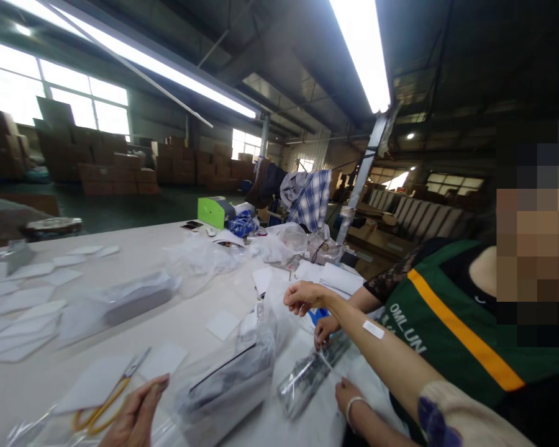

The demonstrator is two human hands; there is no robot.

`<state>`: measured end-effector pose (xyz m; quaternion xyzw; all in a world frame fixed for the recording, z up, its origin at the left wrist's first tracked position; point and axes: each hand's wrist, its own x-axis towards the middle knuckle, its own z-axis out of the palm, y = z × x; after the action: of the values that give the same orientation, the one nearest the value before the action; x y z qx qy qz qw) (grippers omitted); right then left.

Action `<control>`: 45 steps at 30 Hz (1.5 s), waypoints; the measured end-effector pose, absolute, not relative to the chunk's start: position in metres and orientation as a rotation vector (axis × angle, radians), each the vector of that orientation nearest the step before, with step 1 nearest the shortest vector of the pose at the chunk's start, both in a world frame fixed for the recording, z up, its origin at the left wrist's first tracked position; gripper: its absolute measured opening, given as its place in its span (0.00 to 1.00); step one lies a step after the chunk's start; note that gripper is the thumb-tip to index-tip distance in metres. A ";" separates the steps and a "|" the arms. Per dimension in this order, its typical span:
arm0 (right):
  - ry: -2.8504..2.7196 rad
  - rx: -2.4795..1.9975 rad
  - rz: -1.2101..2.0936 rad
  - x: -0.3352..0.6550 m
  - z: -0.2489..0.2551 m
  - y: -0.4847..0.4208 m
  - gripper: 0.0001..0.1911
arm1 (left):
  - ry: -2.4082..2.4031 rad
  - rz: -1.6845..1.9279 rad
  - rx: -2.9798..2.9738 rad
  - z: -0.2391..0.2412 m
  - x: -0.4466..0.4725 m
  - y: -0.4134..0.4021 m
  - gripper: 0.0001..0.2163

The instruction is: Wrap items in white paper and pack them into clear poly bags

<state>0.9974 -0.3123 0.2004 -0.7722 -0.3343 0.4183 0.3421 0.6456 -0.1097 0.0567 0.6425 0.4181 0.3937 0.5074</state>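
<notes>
My left hand (137,413) is at the bottom edge, thumb and fingers pressed together; I cannot make out anything between them. Beside it, yellow-handled scissors (105,403) lie over white square sheets (90,382). To its right rests a grey packet in a clear plastic bag (233,388). My right hand (305,298) is raised beyond that bag with its fingers curled into a pinch, and whatever they may hold is too small to see. A white strip (373,329) is stuck on my right forearm.
On the right, a co-worker in a green vest (447,329) handles a shiny clear-wrapped bundle (305,382) close under my right arm. Another bagged grey packet (140,298) lies at left. A green dispenser-like box (212,212) and crumpled plastic (205,254) are farther back. A metal post (361,180) rises beyond.
</notes>
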 end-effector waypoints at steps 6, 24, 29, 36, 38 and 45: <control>-0.972 -1.831 1.070 0.996 0.173 -0.345 0.52 | 0.928 0.845 1.548 0.059 0.639 -0.110 0.31; -0.801 -1.458 0.860 0.971 0.065 -0.327 0.23 | 0.893 0.673 1.763 0.020 0.648 -0.106 0.23; -0.847 -1.430 0.908 0.968 0.066 -0.328 0.27 | 0.863 0.666 1.706 0.009 0.651 -0.101 0.30; -0.742 -1.436 0.751 0.963 0.059 -0.319 0.18 | 1.011 0.626 1.668 0.031 0.653 -0.104 0.26; -0.707 -1.417 0.734 0.962 0.055 -0.319 0.20 | 1.015 0.622 1.646 0.032 0.654 -0.105 0.27; -0.631 -1.406 0.631 0.951 0.048 -0.303 0.22 | 0.896 0.795 1.611 0.026 0.664 -0.107 0.22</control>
<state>0.9507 -0.3035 0.0478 -0.6246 -0.2802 0.2803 0.6729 0.6639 -0.1068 0.0255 0.6769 0.3765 0.3340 0.5371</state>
